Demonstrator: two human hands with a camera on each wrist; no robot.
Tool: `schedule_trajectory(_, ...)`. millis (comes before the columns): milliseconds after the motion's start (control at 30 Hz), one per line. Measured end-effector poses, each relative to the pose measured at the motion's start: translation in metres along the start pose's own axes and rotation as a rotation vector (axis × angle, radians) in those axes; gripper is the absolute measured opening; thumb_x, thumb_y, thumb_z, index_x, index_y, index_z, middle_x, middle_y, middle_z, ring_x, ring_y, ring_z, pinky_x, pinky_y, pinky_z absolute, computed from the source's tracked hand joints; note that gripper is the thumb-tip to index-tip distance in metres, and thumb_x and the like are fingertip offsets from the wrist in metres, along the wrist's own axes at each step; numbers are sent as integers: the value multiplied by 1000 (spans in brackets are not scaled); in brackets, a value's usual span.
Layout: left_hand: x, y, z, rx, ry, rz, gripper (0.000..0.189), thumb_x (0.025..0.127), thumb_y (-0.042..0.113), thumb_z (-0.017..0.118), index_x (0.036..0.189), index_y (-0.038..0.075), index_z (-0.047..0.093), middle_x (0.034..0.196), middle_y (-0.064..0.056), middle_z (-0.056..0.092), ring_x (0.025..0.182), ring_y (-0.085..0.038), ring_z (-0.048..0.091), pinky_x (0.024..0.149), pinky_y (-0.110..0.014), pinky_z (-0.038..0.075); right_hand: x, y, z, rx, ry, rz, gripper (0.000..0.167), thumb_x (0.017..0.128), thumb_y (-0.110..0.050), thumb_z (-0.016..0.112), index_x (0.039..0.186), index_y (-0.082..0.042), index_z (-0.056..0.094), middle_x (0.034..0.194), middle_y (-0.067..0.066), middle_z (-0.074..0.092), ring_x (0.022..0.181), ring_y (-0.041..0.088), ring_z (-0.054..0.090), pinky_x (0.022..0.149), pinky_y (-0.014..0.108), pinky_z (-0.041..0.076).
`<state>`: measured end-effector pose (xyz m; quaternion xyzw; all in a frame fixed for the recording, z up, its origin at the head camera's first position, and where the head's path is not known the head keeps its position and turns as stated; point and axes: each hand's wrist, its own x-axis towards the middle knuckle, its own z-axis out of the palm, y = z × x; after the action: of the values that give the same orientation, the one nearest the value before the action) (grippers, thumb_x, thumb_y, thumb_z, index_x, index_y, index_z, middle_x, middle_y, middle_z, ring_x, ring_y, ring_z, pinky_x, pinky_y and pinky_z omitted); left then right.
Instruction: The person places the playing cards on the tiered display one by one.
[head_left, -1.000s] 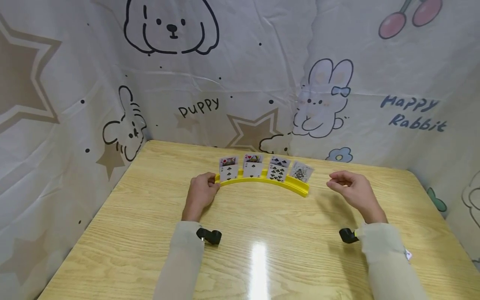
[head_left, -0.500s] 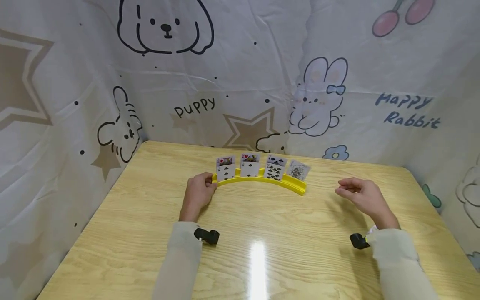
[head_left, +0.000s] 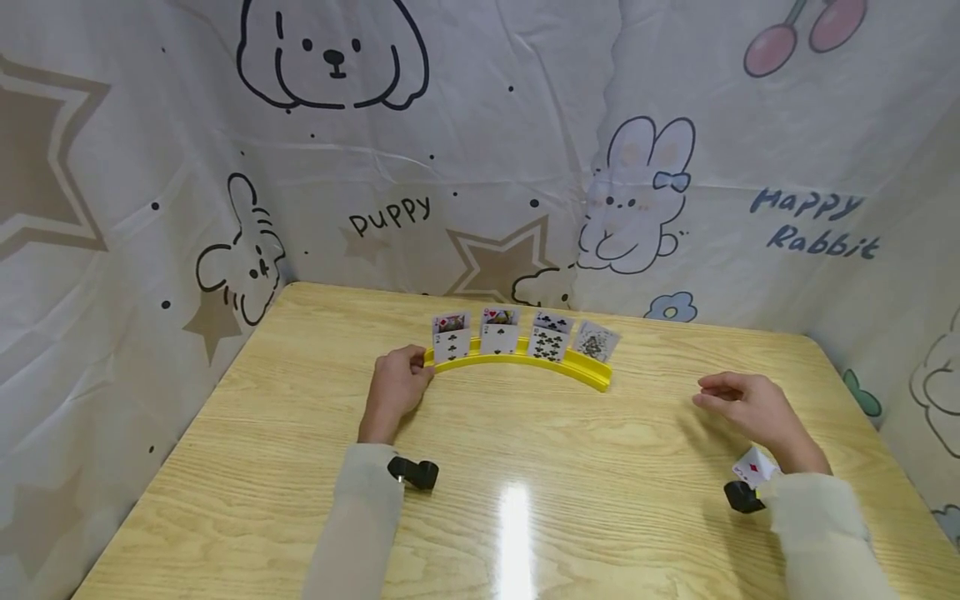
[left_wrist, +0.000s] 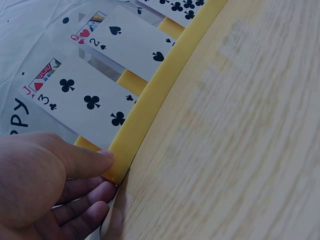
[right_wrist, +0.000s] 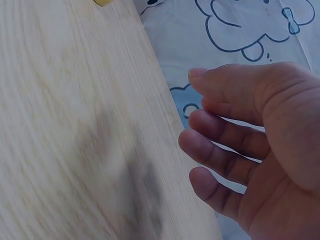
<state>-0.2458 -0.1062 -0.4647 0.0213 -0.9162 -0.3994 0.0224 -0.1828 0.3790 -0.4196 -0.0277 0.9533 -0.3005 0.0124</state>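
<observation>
A curved yellow card holder [head_left: 585, 369] stands on the table with playing cards upright in it. My left hand [head_left: 397, 387] grips its left end; in the left wrist view the thumb lies on the yellow rail [left_wrist: 145, 107], with the fingers curled below. Nearest that hand is the three of clubs [left_wrist: 90, 100], with a red jack behind it. Further right come the two of spades [head_left: 499, 338], a club card [head_left: 548, 342] and a tilted card [head_left: 597, 342] with a dark picture. My right hand [head_left: 757, 412] hovers right of the holder, fingers loosely bent, holding nothing.
A playing card with a red diamond [head_left: 753, 468] lies by the right wrist, partly hidden by the sleeve. Each wrist wears a black camera [head_left: 414, 473]. A printed cloth [head_left: 480, 150] hangs behind the wooden table [head_left: 600, 517] and along its sides.
My right hand has moved right and toward me, away from the holder, and more of the diamond card shows by the wrist. The left hand keeps its grip on the holder.
</observation>
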Motion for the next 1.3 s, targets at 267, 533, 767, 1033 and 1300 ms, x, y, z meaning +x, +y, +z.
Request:
schedule_trajectory(267, 1, -1, 1, 1, 7, -2, 35, 94, 13, 72, 125, 0, 67, 106, -12, 70, 94, -22, 64, 82, -37, 54, -12, 16, -6, -34, -24, 23, 45, 95, -28, 71, 118, 11, 65, 102, 14, 70, 89, 26, 64, 69, 23, 48)
schedule_trajectory(533, 0, -1, 2, -12, 0, -11, 34, 93, 13, 72, 124, 0, 68, 105, -12, 69, 93, -21, 64, 82, -36, 54, -23, 27, -10, -45, -54, 78, 48, 94, -27, 72, 121, 12, 62, 102, 14, 69, 88, 25, 62, 67, 24, 49)
schedule_trajectory(767, 0, -2, 1, -9, 5, -8, 34, 94, 13, 72, 125, 1, 68, 107, -12, 69, 95, -22, 64, 83, -37, 54, -28, 35, -13, -59, -64, 106, 52, 93, -30, 73, 121, 13, 62, 100, 13, 68, 86, 23, 60, 64, 25, 49)
schedule_trajectory(1033, 0, -2, 2, -7, 0, -10, 33, 94, 13, 72, 124, 1, 68, 106, -12, 69, 94, -21, 64, 82, -37, 54, -32, 43, -16, -79, -98, 174, 53, 89, -25, 77, 119, 15, 61, 97, 12, 68, 85, 25, 59, 67, 31, 48)
schedule_trajectory(1300, 1, -2, 1, -4, -4, -12, 35, 94, 13, 72, 126, 0, 67, 107, -12, 69, 95, -21, 64, 82, -36, 54, -36, 51, -20, -109, -141, 193, 56, 86, -25, 80, 118, 17, 60, 101, 19, 68, 87, 28, 60, 68, 34, 49)
